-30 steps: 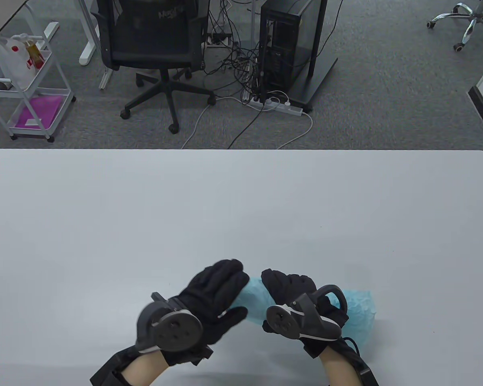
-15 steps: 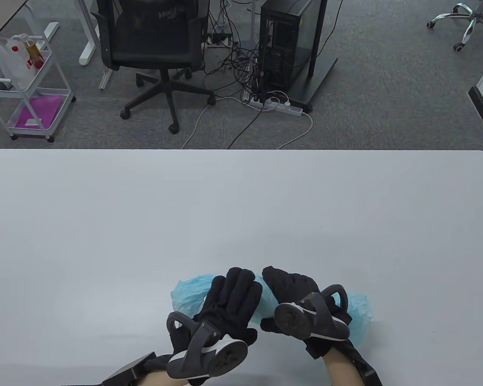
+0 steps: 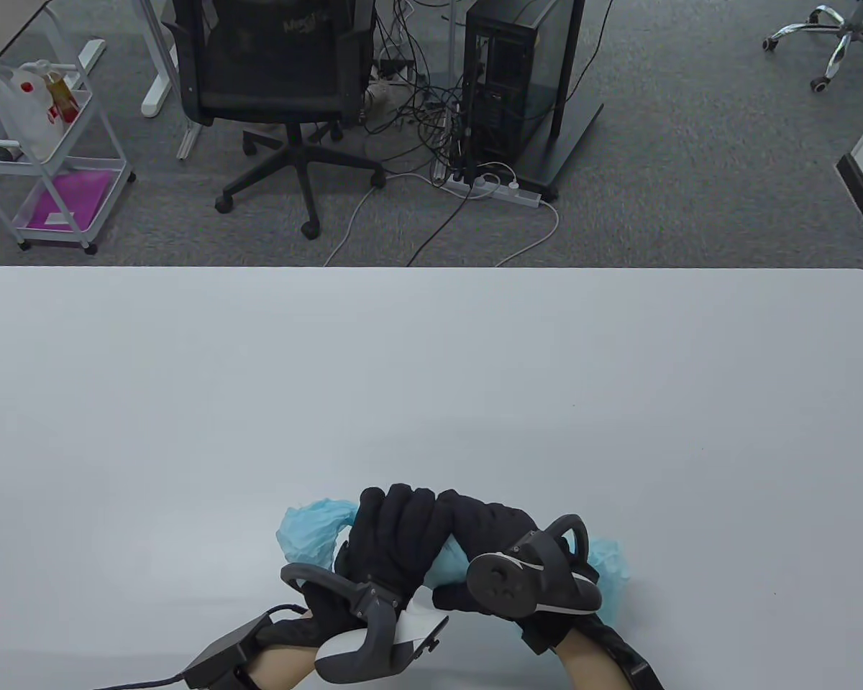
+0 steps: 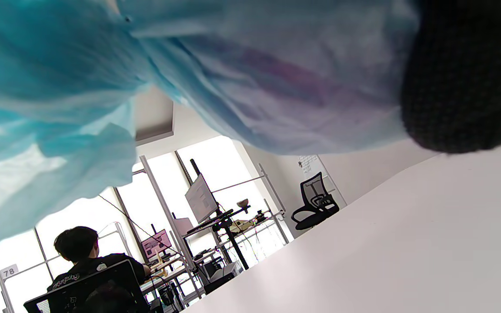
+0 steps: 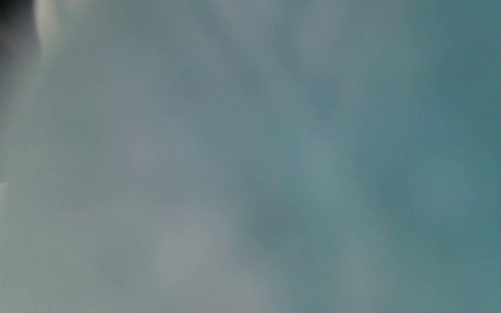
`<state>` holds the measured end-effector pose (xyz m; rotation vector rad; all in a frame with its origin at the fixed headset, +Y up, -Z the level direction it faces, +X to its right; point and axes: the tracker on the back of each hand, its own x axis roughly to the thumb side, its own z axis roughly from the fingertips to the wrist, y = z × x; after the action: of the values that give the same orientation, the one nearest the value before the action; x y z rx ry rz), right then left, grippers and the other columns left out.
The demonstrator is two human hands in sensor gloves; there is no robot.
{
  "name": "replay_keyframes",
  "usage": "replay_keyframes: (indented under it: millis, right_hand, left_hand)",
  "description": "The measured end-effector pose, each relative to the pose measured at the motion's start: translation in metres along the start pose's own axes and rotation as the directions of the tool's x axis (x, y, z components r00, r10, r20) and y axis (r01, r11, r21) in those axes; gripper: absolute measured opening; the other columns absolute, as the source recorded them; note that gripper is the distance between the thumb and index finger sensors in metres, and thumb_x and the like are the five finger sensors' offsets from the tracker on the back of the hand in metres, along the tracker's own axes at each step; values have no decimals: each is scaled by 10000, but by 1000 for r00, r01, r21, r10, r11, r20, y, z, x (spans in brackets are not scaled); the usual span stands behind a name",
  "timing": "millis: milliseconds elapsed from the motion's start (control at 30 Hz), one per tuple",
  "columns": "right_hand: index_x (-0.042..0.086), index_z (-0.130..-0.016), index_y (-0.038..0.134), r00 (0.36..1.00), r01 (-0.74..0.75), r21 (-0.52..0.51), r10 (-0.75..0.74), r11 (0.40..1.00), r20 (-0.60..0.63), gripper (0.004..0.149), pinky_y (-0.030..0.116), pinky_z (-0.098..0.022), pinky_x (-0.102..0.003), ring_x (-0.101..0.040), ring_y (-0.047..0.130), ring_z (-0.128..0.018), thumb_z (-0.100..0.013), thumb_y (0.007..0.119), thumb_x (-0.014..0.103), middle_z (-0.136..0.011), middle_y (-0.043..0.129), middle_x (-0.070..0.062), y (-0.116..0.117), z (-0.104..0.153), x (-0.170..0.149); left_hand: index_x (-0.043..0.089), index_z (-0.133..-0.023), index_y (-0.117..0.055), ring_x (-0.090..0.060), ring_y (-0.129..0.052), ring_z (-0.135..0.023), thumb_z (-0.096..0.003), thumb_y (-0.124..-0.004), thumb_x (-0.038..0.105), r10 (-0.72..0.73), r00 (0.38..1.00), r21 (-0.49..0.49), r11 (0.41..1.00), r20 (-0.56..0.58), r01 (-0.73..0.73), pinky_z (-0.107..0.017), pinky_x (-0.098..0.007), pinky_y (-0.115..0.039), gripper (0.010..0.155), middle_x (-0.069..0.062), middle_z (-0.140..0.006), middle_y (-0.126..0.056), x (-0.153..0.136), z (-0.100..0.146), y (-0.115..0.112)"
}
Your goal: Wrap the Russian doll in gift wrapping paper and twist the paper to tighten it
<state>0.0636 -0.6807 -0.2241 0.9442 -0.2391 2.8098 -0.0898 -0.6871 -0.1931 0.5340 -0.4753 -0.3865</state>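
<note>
Risk assessment: the wrapped Russian doll (image 3: 447, 562) lies low over the near edge of the bench (image 3: 431, 374), held between both gloves; whether it touches the surface cannot be told. The left hand (image 3: 392, 543) has its fingers (image 3: 395, 507) curled over the bundle's left portion, and the right hand (image 3: 500, 535) has its fingers curled round the middle. The gift wrapping paper (image 3: 309, 532) is thin, pale blue and crumpled, with loose tails projecting past each hand.

Likely faults, as judged:
- Tearing at the neck of the left tail if the twist is driven too hard, since the sheet looks like tissue.
- The doll turning with the paper if the right hand's hold slackens, so no tightening results.
- The seam opening if either hand lets go before the tail is set.

The right wrist view shows only blue blur and confirms nothing further.

Change against the frame half a second earlier: both hands have shifted left and nearer the bench edge, closed up until the gloves touch, and the left tracker has rolled further over. The right tail shows less.
</note>
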Motion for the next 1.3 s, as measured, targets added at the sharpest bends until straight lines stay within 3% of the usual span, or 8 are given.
replay_keyframes:
  millis: [267,500,633,767,867,1000,1167,1300]
  right_hand:
    - [201,-1093,164,979,-194,-287,165,938,-122,1064,332,-797,-711,-369,429,-1169,-344,774,646,-1225,304,-71,-31,27,-10]
    - [201,-1028,-75,874,-472,-190,427,861,-234,1169,174,-820,-672,-346,52,-1173,-365,783,638,-1193,-13,-44,3,20,-11]
    - [171,-976,-169,809,-555,-153,487,818,-330,1187,236,-826,-649,-387,74,-1157,-405,758,644,-1157,-77,-96,15,17,-17]
    - [171,-1049,22,885,-395,-220,306,892,-350,1047,465,-821,-633,-280,556,-1142,-441,769,582,-1205,300,-35,7,18,-24]
    - [230,-1014,498,933,-264,-243,183,933,-311,694,750,-692,-501,-65,976,-675,-454,810,494,-897,853,81,-3,18,-31]
    - [151,-801,791,961,112,-221,-162,969,-222,516,913,-360,-390,-11,987,-215,-381,885,435,-515,1023,68,-12,13,-44]
    - [102,-751,815,898,428,32,-421,903,-129,508,953,-262,-319,65,977,-144,-396,869,461,-455,1033,106,-6,6,-55]
    - [74,-757,796,757,652,48,-646,757,-96,529,963,-272,-308,79,991,-167,-402,868,459,-483,1033,110,5,4,-63]
  left_hand:
    - [376,-1034,-384,-142,-783,-1010,-198,-967,655,182,963,-91,975,-201,-203,-796,-420,-677,1056,130,-1098,-549,-57,-7,-20]
    - [381,-1028,-406,-147,-796,-995,-184,-975,650,317,909,-70,935,-272,-347,-771,-420,-703,1053,134,-1091,-565,-82,-6,-23]
    - [378,-1023,-433,-161,-809,-979,-167,-986,635,415,882,-55,898,-225,-437,-755,-430,-712,1051,128,-1081,-588,-75,-6,-18]
    - [379,-1023,-436,-160,-816,-975,-165,-982,641,420,891,-49,900,-170,-434,-754,-426,-716,1050,130,-1080,-593,-67,-5,-13]
    - [386,-1024,-422,-155,-802,-987,-173,-979,641,367,916,-44,925,-160,-378,-763,-424,-706,1049,134,-1087,-578,-65,-5,-12]
    - [414,-1030,-348,-122,-743,-1036,-208,-959,657,243,960,4,970,-141,-245,-806,-412,-665,1052,168,-1113,-503,-64,-3,-13]
    - [449,-1020,-267,-86,-661,-1091,-245,-949,651,203,972,15,979,-118,-203,-846,-411,-610,1052,204,-1131,-416,-61,0,-19]
    - [453,-1015,-246,-80,-648,-1097,-253,-944,652,222,967,56,975,-125,-217,-850,-415,-605,1053,209,-1130,-398,-64,1,-21]
